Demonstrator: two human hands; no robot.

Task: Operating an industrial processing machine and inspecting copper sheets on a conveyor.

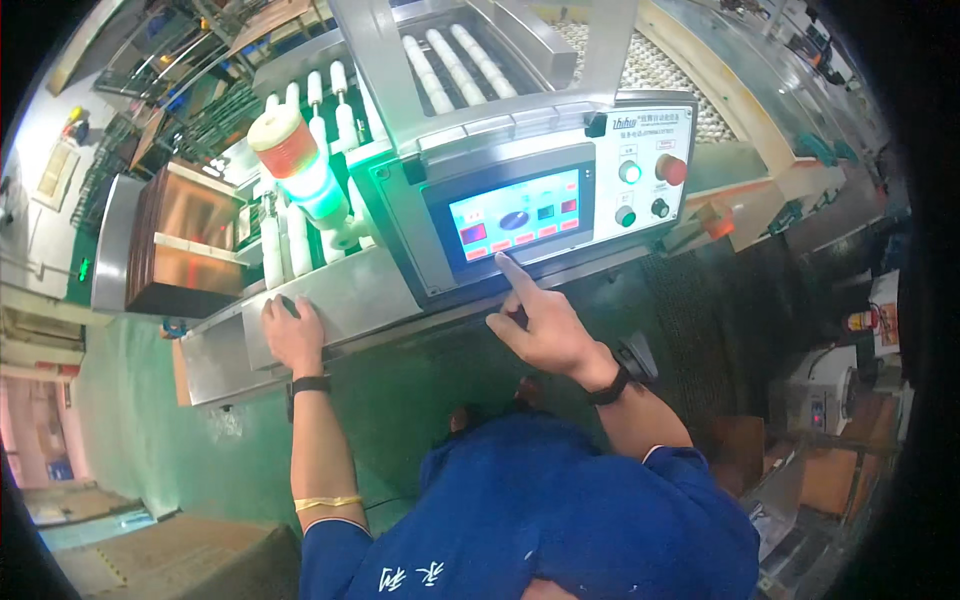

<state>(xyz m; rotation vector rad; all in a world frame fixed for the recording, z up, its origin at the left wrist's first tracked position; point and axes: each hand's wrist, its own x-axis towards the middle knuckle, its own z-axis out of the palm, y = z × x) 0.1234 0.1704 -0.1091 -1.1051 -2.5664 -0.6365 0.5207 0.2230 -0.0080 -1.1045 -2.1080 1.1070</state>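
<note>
My right hand (552, 328) is at a lit touchscreen (514, 216), its index finger stretched out to the screen's lower edge. The thumb stands apart and the other fingers curl in, with nothing held. The screen is set in a grey machine's control panel (607, 190), beside a red knob (670, 170), a glowing round button (629, 173) and a green button (625, 216). My left hand (293, 336) rests with fingers apart on the metal side plate (350, 305) of the roller conveyor, holding nothing.
A signal light (283, 148) with orange and glowing bluish sections rises left of the screen. White rollers (300, 240) run behind the side plate. A stack of brown, coppery panels (195, 225) stands at the left. Farther right lies another conveyor bed (660, 60). The floor is green (180, 430).
</note>
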